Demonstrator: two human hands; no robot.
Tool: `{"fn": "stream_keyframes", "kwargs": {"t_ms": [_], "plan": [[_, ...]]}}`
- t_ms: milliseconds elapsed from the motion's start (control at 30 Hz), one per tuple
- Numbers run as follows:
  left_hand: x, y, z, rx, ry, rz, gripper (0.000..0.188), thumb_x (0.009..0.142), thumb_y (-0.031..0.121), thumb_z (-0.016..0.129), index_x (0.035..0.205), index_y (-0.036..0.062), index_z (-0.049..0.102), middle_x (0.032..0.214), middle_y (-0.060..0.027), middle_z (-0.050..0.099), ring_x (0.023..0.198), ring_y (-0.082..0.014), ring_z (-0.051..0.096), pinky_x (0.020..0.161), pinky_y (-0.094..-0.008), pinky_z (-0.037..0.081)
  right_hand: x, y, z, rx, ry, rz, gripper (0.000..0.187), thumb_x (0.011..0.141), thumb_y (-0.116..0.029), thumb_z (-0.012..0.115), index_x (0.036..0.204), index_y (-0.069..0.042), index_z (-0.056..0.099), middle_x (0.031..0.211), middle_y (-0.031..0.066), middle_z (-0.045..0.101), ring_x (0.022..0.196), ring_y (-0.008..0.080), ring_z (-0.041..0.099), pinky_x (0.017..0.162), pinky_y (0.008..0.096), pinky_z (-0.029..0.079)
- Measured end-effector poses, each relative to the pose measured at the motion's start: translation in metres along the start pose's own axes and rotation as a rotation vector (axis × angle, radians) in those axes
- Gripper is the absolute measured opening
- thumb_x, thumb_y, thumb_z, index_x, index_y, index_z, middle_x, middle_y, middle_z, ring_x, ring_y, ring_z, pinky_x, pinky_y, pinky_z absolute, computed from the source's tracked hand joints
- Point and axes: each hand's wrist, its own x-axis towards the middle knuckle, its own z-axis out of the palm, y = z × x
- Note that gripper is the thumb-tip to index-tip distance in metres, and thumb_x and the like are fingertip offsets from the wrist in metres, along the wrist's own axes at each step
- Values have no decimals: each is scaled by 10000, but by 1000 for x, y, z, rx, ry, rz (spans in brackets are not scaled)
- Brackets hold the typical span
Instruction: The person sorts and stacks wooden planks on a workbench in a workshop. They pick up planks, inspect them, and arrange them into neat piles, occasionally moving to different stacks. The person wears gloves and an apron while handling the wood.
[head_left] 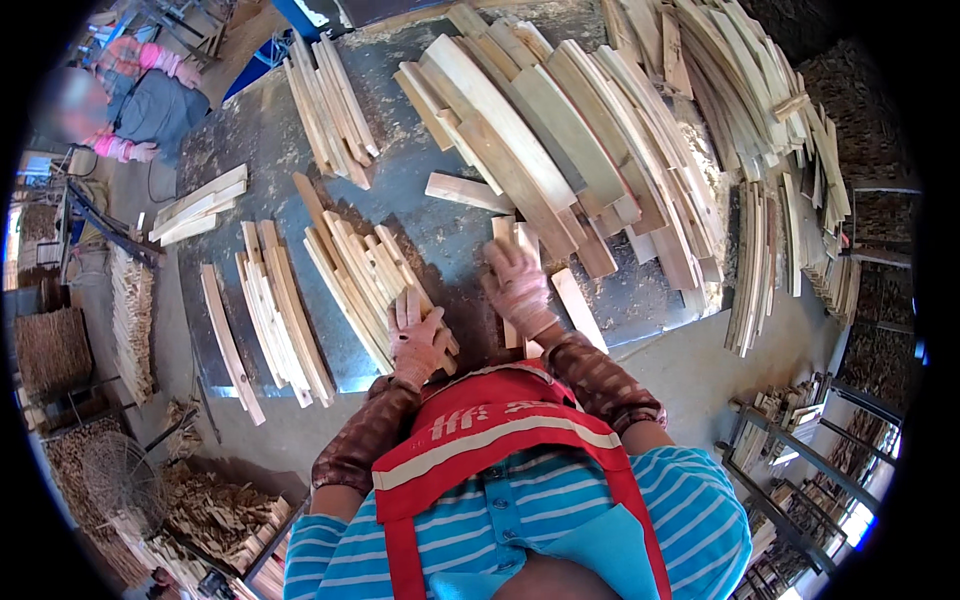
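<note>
My left hand, in a pale pinkish glove, lies over the near right end of a stack of narrow wooden strips. Its fingers are stretched out and slightly apart on the wood. To the right, my gloved right hand has its fingers bent over a short wooden strip, which shows beyond the hand and again below it. The fingers' undersides are hidden. Another short strip lies just beside that hand, and a loose pale piece is to its right. One more board lies slantwise beyond.
A large pile of wider boards covers the table's right part. Smaller bundles of strips lie on the left, with another bundle at the far side. A person in pink gloves sits at the far left. Wood stacks surround the table.
</note>
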Motion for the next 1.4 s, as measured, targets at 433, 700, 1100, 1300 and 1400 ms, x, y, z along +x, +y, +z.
{"fn": "stream_keyframes", "kwargs": {"t_ms": [433,700,1100,1300,1400], "plan": [[1,6,-9,-7,-10,30,480,800,290,735,1243,125,653,1540,-209,355,1445,-430,290,1189,-571,239,28,81,-57,-263,-38,245,736,789,-115,663,1479,-78,411,1500,188,432,1346,399,450,1138,497,374],[66,77,-26,-1309,-198,-425,455,971,273,625,1338,11,564,1378,-193,562,1281,-356,543,1147,-487,375,-3,9,-72,1895,-169,593,422,930,-99,500,1303,88,562,1162,145,663,1031,238,673,938,352,557],[102,65,11,-1993,-299,-772,388,963,84,595,1332,7,503,1185,-187,658,1055,-344,681,890,-480,596,74,49,-60,-218,105,190,606,864,-331,681,1377,-59,508,1358,181,570,1262,356,548,989,454,490],[93,47,12,-2078,-273,-749,458,929,96,640,1339,-25,477,1212,-200,642,1083,-373,665,933,-520,584,122,69,-51,-530,6,135,648,868,-188,618,1441,8,388,1398,177,457,1276,350,491,1018,460,473],[96,48,9,-2071,-254,-776,478,909,66,632,1349,-29,472,1211,-203,646,1083,-377,670,933,-522,588,127,74,-45,-502,-23,229,643,911,-159,575,1492,-10,342,1385,160,479,1270,335,507,1008,450,481]]}}
